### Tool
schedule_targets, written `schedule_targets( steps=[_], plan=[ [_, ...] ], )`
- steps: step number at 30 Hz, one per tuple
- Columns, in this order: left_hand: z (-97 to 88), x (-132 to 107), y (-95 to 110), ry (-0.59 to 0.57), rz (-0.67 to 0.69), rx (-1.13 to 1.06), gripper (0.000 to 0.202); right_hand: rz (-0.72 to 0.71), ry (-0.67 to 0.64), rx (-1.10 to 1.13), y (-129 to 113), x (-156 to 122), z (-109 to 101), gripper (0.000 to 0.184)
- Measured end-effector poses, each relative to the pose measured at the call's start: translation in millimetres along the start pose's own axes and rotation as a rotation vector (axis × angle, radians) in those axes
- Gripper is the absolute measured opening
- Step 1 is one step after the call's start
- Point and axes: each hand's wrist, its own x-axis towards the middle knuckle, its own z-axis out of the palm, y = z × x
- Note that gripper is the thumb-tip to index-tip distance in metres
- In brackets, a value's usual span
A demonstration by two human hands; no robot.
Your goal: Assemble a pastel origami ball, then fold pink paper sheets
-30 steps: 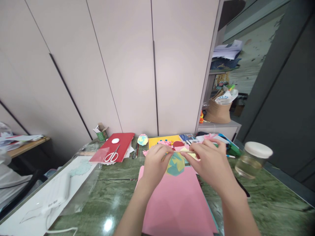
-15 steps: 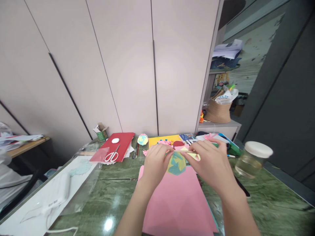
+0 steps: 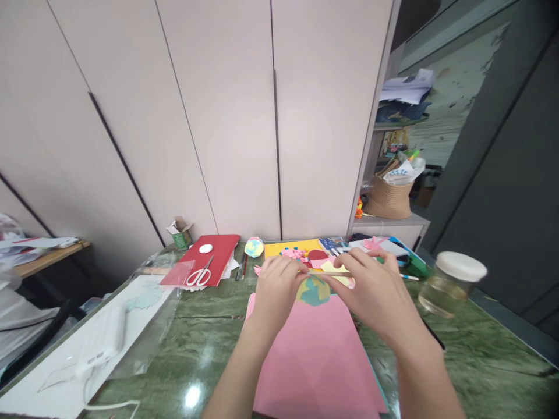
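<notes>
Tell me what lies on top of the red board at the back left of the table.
On the red board lie white-handled scissors and a small white oval object. A clear sheet covers its near left corner. White paper peeks from beneath; the rest underneath is hidden.

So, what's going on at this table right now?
A person's left hand and right hand together pinch a small folded yellow-and-teal paper piece, held over a large pink paper sheet lying on the green marble table. White-handled scissors lie untouched on a red cardboard sheet at the far left, and a white-lidded glass jar stands to the right.
</notes>
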Motion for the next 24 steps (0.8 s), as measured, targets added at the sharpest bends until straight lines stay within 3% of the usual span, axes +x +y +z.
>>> schedule_targets(
  steps=[11,24],
  plan=[
    [2.5,0.3,-0.9,0.033,0.027,0.023,0.011,-0.010,0.014,0.019,-2.4,-0.7,-4.5,0.020],
    [0.4,1.5,0.1,0.007,0.060,0.038,0.014,0.048,-0.060,0.011,-6.3,-0.6,-5.7,0.025]
  ],
)
